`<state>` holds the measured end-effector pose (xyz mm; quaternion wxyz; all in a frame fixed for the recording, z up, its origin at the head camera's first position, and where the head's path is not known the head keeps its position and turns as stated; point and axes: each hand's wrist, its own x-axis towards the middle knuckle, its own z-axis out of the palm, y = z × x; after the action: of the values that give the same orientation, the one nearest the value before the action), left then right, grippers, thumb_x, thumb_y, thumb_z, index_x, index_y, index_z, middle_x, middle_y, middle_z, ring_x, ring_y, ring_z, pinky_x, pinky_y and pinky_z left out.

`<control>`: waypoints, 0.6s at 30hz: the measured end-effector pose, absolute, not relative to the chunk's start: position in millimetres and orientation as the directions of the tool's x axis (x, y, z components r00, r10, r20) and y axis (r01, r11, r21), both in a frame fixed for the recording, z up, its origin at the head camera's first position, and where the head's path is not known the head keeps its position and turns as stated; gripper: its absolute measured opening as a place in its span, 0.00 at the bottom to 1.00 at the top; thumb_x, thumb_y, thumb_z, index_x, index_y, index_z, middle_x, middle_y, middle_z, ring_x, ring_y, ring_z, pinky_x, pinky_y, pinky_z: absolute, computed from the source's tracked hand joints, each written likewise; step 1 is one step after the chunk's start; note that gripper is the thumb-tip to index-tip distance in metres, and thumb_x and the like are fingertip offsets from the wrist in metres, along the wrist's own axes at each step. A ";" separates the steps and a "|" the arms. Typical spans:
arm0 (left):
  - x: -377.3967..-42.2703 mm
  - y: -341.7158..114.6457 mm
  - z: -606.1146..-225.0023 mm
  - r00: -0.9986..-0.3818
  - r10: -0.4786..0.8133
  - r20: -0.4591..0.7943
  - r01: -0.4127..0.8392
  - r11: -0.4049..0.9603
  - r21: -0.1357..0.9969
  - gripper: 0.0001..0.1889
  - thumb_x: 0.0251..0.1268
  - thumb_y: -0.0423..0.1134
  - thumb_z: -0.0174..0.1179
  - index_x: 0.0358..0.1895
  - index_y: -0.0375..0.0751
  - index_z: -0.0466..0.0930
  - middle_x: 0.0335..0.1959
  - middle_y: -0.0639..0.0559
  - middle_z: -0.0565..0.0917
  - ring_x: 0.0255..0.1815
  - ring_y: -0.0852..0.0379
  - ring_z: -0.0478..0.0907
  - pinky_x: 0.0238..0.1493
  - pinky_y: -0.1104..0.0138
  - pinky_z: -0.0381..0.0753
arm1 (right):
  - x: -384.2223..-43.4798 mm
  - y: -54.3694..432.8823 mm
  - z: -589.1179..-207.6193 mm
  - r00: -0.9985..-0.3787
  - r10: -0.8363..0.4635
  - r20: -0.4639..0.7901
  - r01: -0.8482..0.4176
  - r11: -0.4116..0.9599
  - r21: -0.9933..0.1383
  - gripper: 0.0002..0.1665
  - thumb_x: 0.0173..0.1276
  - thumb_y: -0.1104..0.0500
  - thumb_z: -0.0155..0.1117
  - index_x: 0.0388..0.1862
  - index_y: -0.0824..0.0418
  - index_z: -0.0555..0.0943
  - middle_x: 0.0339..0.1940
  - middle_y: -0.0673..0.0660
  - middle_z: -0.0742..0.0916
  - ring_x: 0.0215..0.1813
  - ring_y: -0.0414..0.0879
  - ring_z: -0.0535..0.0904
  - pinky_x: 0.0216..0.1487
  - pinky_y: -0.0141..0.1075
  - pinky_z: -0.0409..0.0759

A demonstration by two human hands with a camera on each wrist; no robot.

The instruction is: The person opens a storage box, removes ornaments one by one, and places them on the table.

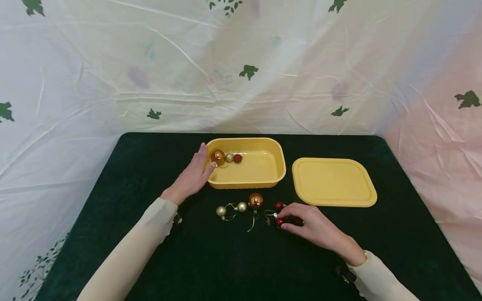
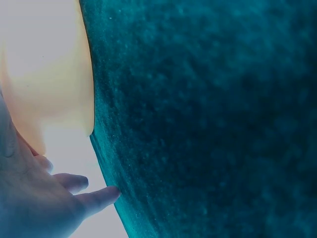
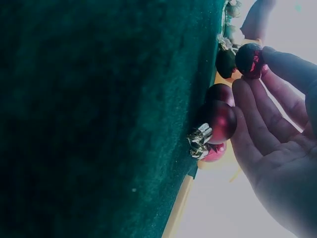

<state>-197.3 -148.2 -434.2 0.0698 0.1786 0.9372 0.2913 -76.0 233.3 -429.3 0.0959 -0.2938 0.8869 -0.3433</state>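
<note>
My left hand [image 1: 192,172] rests with straight fingers on the left rim of a yellow plastic container [image 1: 260,184]. Inside it lie a copper bauble [image 1: 217,157], a gold glitter bauble [image 1: 229,157] and a small red bauble [image 1: 237,159]. Between thumb and fingertips, my right hand [image 1: 316,223] pinches a small shiny red bauble [image 3: 250,60], low over the cloth. More red baubles [image 3: 220,121] with silver caps sit by its fingers, partly hidden from the head view by the hand. The left wrist view shows the container's side [image 2: 54,74] and the fingers.
Left of the right hand lie another copper bauble [image 1: 255,201] and two gold baubles [image 1: 221,211] with string loops. A flat yellow lid [image 1: 335,182] lies right of the container. Dark green cloth [image 1: 226,267] covers the table, with a patterned white curtain [image 1: 196,75] behind.
</note>
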 end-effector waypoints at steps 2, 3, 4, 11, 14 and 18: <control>-197.4 -148.7 -434.9 -0.926 0.376 -0.027 0.294 0.767 0.571 0.41 0.85 0.59 0.34 0.84 0.40 0.27 0.86 0.42 0.30 0.86 0.48 0.32 0.83 0.53 0.38 | -76.1 233.1 -430.1 -0.805 -0.592 0.037 -0.467 0.595 -0.655 0.14 0.73 0.53 0.71 0.56 0.46 0.85 0.50 0.39 0.86 0.49 0.35 0.82 0.49 0.40 0.85; -197.8 -149.0 -435.5 -0.926 0.376 -0.027 0.295 0.767 0.570 0.41 0.85 0.59 0.34 0.84 0.40 0.27 0.86 0.42 0.30 0.86 0.48 0.32 0.83 0.53 0.38 | -76.1 233.0 -430.3 -0.804 -0.593 0.040 -0.472 0.597 -0.649 0.14 0.72 0.53 0.71 0.56 0.46 0.85 0.49 0.39 0.86 0.49 0.35 0.82 0.49 0.40 0.85; -197.8 -149.2 -435.8 -0.926 0.376 -0.027 0.295 0.768 0.568 0.41 0.85 0.59 0.34 0.84 0.40 0.27 0.86 0.42 0.30 0.86 0.48 0.32 0.83 0.53 0.38 | -76.2 232.8 -430.1 -0.802 -0.596 0.044 -0.479 0.597 -0.643 0.14 0.72 0.53 0.71 0.56 0.46 0.85 0.49 0.39 0.86 0.49 0.35 0.83 0.49 0.40 0.85; -197.6 -149.2 -436.2 -0.928 0.372 -0.028 0.291 0.768 0.570 0.42 0.85 0.60 0.34 0.84 0.39 0.27 0.86 0.42 0.30 0.86 0.47 0.33 0.83 0.52 0.39 | -76.3 232.3 -427.8 -0.800 -0.599 0.022 -0.480 0.619 -0.622 0.15 0.71 0.55 0.73 0.55 0.46 0.85 0.49 0.38 0.86 0.49 0.34 0.82 0.50 0.38 0.85; -198.0 -149.0 -436.0 -0.929 0.369 -0.030 0.287 0.767 0.574 0.42 0.85 0.60 0.35 0.84 0.39 0.28 0.86 0.42 0.30 0.86 0.46 0.34 0.83 0.52 0.39 | -76.6 232.0 -427.8 -0.800 -0.600 0.011 -0.477 0.624 -0.620 0.15 0.70 0.55 0.73 0.55 0.46 0.85 0.49 0.38 0.86 0.49 0.34 0.82 0.50 0.38 0.85; -197.9 -149.1 -436.1 -0.929 0.369 -0.032 0.285 0.766 0.576 0.42 0.85 0.60 0.34 0.84 0.39 0.28 0.86 0.42 0.31 0.86 0.45 0.35 0.83 0.51 0.40 | -77.5 231.5 -428.6 -0.793 -0.609 0.009 -0.487 0.626 -0.609 0.14 0.71 0.55 0.72 0.54 0.46 0.85 0.49 0.40 0.87 0.48 0.35 0.83 0.49 0.38 0.85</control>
<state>-197.9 -149.1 -436.1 0.0716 0.1745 0.9370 0.2942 -77.5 231.5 -428.6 0.0991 -0.3057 0.8962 -0.3059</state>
